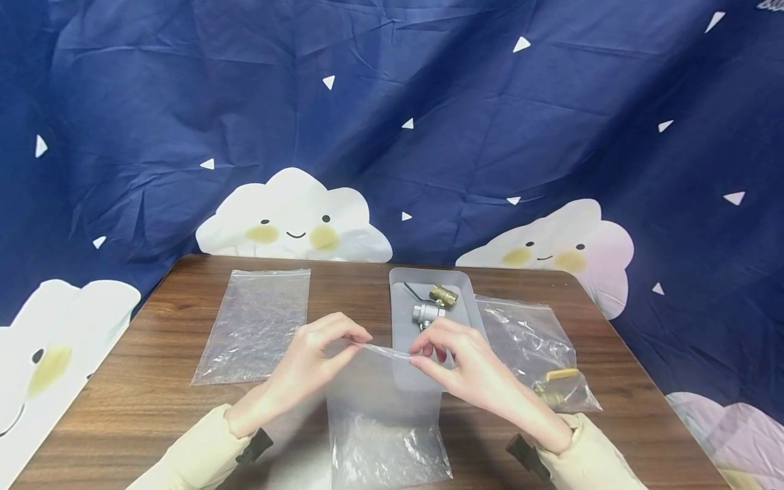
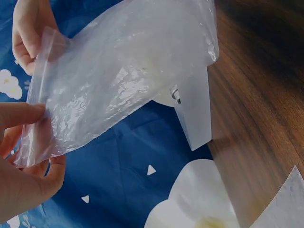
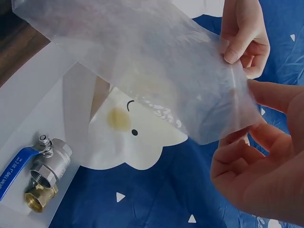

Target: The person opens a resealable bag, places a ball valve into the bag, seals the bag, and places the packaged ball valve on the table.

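Observation:
Both hands hold up a clear zip-lock bag [image 1: 386,408] by its top edge, and its body hangs down toward the table's front. My left hand [image 1: 318,347] pinches the left end of that edge between thumb and fingers; my right hand [image 1: 459,354] pinches the right end. The left wrist view shows the bag [image 2: 104,80] flat and see-through, with nothing inside. Just behind the hands stands a grey tray [image 1: 401,292] with a silver ball valve [image 1: 427,313] and a brass valve [image 1: 444,295]. A blue lever [image 3: 16,166] on the silver valve shows in the right wrist view.
Another clear bag [image 1: 260,327] lies flat on the wooden table [image 1: 147,354] at the left. Right of the tray, a bag [image 1: 520,333] contains a brass valve with a yellow handle [image 1: 561,373]. A blue cloth with clouds hangs behind the table.

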